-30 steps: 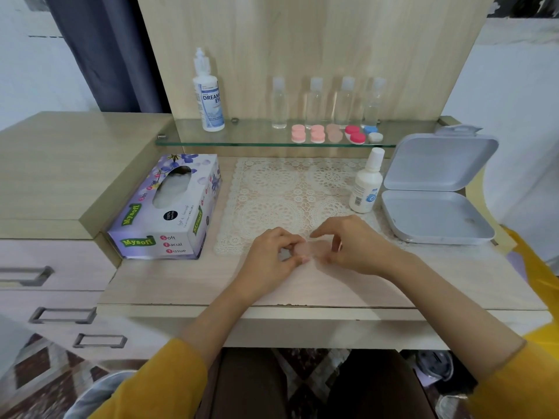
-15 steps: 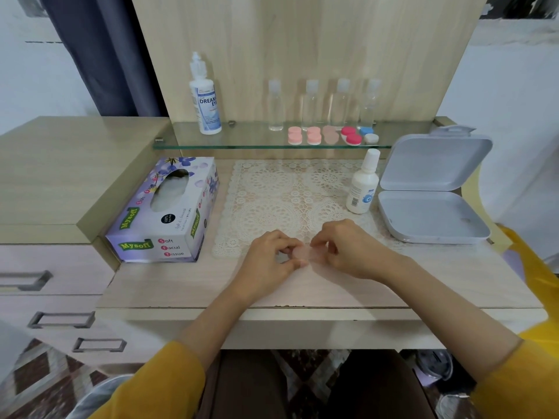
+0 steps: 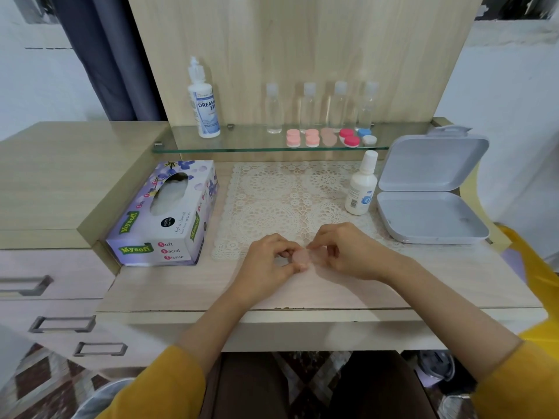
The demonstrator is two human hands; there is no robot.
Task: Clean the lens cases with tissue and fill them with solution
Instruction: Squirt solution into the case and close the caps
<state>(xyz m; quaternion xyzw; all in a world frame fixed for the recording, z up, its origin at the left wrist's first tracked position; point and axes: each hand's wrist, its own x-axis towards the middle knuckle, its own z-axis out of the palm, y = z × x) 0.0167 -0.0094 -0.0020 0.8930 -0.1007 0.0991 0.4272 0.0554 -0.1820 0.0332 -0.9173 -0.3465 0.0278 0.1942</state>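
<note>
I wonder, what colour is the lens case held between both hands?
Pale, translucent pink. The head view, the only one, shows the lens case.

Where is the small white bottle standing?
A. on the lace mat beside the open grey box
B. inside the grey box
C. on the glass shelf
A: the small white bottle stands upright on the lace mat, beside the open grey box.

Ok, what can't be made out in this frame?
Head view only.
1. Pink lens case: largely covered by the fingers of the left hand and right hand; caps on or off unclear.
2. Small white bottle: label print too small.
3. Clear bottles: fill level too faint.
</note>
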